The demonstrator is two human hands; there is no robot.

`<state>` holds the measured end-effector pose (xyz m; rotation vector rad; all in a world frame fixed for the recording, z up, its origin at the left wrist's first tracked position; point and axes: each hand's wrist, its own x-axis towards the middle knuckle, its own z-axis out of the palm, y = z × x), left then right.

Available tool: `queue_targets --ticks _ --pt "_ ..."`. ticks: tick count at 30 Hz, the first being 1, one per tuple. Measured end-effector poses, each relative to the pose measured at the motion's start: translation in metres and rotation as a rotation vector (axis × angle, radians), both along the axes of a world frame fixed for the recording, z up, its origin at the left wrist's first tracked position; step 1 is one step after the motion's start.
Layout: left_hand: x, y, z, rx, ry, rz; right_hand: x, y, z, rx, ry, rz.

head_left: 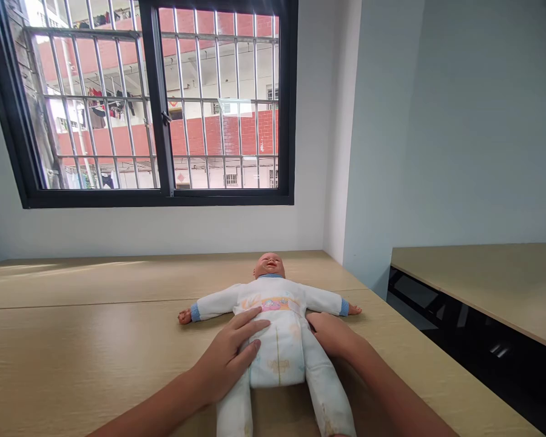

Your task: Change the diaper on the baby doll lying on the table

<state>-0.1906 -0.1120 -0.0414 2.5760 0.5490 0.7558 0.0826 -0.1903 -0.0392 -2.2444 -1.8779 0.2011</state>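
Observation:
A baby doll (271, 266) lies on its back on the wooden table, arms stretched out to both sides. It wears white clothes with blue cuffs, and a diaper (282, 358) with a coloured printed band covers its middle over the clothes. My left hand (236, 349) rests on the diaper's left side, fingers extended and somewhat apart. On the other side, my right hand (330, 332) is against the doll's right-hand hip in view, its fingertips tucked at or under the diaper's edge and partly hidden. What those fingers grip, if anything, does not show.
The doll lies on a pale wooden table (95, 358) with a seam across it. A barred window (164, 109) is in the wall behind. Beyond a dark gap on the right stands another wooden surface (491, 273) with a black panel below.

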Motion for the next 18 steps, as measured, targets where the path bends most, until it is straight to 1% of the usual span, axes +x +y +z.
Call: queue_targets --ticks 7,13,18 --pt "-0.0006 0.0 -0.0005 -0.009 0.017 -0.002 -0.0003 0.0 0.0003 -0.008 -0.021 0.009" --pt "-0.0002 0.0006 0.0 0.005 0.01 0.0 -0.0021 -0.0018 0.0025 0.002 0.002 0.004" --pt "-0.0012 -0.0006 0.0008 0.014 0.015 0.011 -0.001 0.0 -0.0003 -0.003 0.001 0.001"
